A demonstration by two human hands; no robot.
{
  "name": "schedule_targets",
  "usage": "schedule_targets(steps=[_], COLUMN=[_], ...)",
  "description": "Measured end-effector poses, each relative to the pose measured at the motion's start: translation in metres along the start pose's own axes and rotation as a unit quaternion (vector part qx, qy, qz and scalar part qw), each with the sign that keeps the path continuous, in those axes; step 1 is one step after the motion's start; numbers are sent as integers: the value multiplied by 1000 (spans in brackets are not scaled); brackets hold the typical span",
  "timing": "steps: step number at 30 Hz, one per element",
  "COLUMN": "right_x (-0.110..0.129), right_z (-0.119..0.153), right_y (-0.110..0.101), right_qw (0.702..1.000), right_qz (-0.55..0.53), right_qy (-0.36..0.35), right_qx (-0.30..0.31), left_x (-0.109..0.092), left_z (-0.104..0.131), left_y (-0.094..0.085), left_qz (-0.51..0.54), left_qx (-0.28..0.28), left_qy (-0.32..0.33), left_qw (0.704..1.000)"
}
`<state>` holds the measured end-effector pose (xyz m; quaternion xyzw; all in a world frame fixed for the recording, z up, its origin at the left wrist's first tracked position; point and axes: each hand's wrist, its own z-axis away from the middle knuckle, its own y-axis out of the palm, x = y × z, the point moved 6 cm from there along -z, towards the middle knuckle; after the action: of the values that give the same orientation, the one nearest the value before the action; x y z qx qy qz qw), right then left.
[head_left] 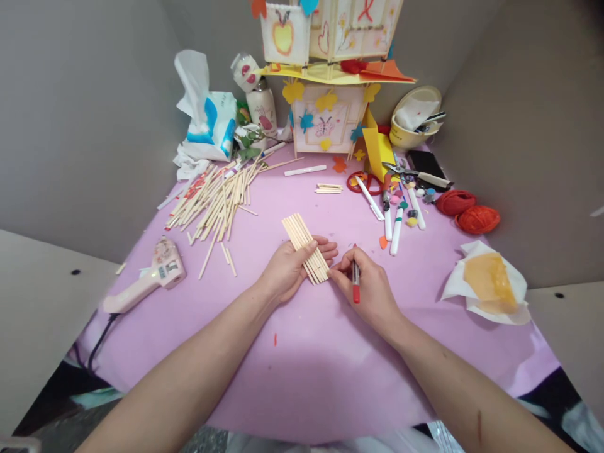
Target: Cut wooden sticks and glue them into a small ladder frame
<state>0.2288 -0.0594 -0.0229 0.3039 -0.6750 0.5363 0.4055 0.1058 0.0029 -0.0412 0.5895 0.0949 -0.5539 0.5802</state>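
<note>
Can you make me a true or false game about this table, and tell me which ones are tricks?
1. The left hand holds a row of wooden sticks. True.
2. The glue gun lies on the left side of the table. True.
3. The right hand holds the glue gun. False: it holds a pen with a red end.
4. The tissue pack is farther from the person than the glue gun. True.
5. Both yarn balls are blue. False: they are red.
</note>
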Motion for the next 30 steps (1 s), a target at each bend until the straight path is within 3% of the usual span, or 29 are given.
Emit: schedule_targets(steps=[10, 16, 21, 30], right_x=[-1, 7, 19, 12], right_z=[3, 12, 15, 15], right_y=[1, -7, -7, -7], right_qw=[1000, 992, 982, 985], right_qz=[-11, -48, -23, -18], right_qy=[-6, -96, -183, -158], right_qx=[-4, -59, -47, -74], left_x=[-2, -4, -4, -11], left_z=[0, 1, 1, 3], left_y=[0, -2, -3, 2], left_qz=[2, 9, -9, -58], left_qx=[-18, -24, -39, -42], left_qy=[0, 5, 1, 21], left_qw=[1000, 1000, 999, 997])
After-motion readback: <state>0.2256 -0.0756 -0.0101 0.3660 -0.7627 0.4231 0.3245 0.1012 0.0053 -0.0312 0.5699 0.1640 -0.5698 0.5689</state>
